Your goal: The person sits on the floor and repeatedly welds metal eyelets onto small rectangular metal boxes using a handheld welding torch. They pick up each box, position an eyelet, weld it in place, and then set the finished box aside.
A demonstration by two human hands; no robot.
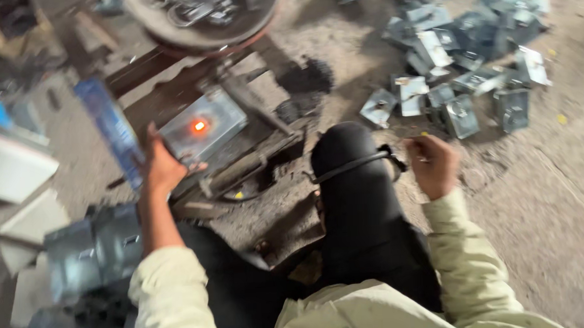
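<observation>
Stack, far left: grey metal brackets (95, 248) piled beside the person's left arm, blurred.
Blue strip: a long blue piece (110, 129) stands tilted just left of the left hand; what it is cannot be told.
Left hand: the left hand (161, 166) is raised at the edge of the plate, fingers curled round its near left corner, thumb on top, pinching it.
Plate: a grey metal plate (202, 125) lies tilted on the machine, with a glowing orange spot near its middle.
Machine: a rusty dark frame (239, 166) of bars and levers runs under the plate; a round dish (200, 17) holding small metal parts sits above it at the top edge.
Knee: the person's black-clad knee (352, 181) rises between the two hands, a dark cord (357, 162) looped across it.
Right hand: the right hand (433, 164) hovers beside the knee, fingers drawn together at the cord's right end; whether they truly pinch it cannot be told through the blur.
Pile, upper right: finished grey brackets (461, 58) lie scattered on the dirt floor (543, 192), well apart from the right hand.
Sleeves: both arms wear pale cream sleeves (467, 268).
</observation>
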